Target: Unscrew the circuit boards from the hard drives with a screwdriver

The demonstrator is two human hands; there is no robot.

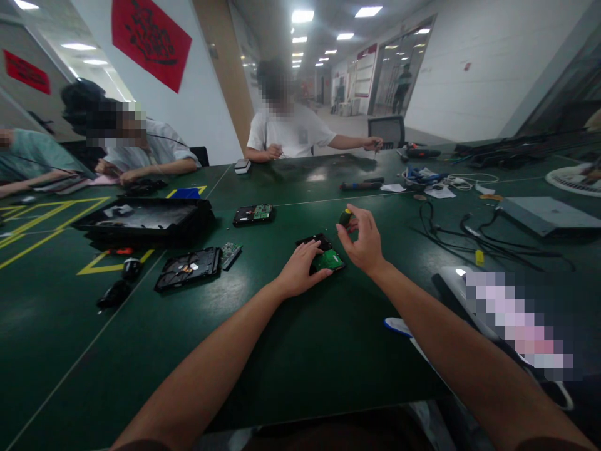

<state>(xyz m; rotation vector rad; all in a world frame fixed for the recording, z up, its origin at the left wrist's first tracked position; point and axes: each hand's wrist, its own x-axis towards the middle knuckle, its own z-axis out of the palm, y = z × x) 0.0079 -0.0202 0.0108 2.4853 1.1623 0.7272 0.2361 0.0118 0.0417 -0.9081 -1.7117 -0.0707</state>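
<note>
In the head view a hard drive (332, 259) lies on the green table, its green circuit board facing up. My left hand (300, 266) holds it down, with the fingers over its top and the thumb along its near edge. Just right of it and higher, my right hand (364, 241) is closed on a screwdriver (346, 217) with a dark green and yellow handle; its shaft and tip are not visible. Another hard drive (253, 215) rests farther back. To the left sits a black drive-like case (188, 268) beside a small loose circuit board (230, 254).
A black tray (145, 219) and a black power tool (119, 285) are at left. Cables (462, 235), a grey metal box (551, 214) and a white-edged device (462, 294) lie right. Across the table a person (295, 134) sits; others sit left.
</note>
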